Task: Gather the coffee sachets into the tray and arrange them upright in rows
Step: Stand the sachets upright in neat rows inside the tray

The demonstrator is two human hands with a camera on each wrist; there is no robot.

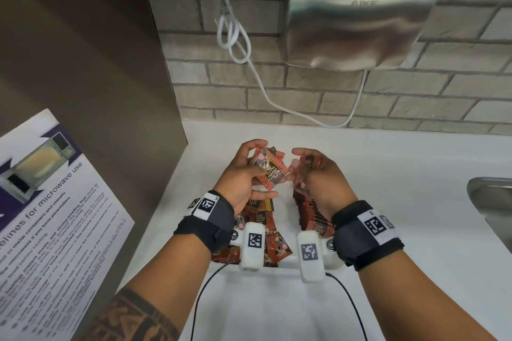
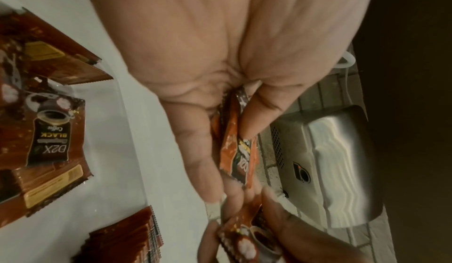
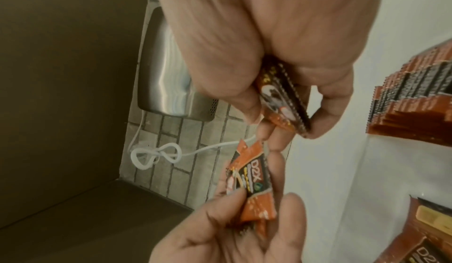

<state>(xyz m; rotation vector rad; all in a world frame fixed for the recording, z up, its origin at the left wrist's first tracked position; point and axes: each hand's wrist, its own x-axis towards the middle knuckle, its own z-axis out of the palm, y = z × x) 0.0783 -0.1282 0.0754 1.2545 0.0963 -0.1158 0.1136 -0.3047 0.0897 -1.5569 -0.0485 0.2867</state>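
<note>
Coffee sachets point(image 1: 270, 167), orange-brown with black "D2X BLACK" labels, fanned in left hand point(image 1: 243, 174) grip above the white tray point(image 1: 282, 267). Right hand point(image 1: 313, 171) pinches a small stack point(image 3: 283, 100), fingertips meeting the left's. Upright row point(image 1: 311, 212) at tray right, loose pile point(image 1: 266, 232) left. Tray on white surface point(image 1: 388, 174).

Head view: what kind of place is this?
Probably a shared office pantry or kitchenette. A poster of guidelines for microwave use hangs at the left, a steel sink is set into the white counter, and a steel hand dryer is mounted on the brick-look wall above.
</note>
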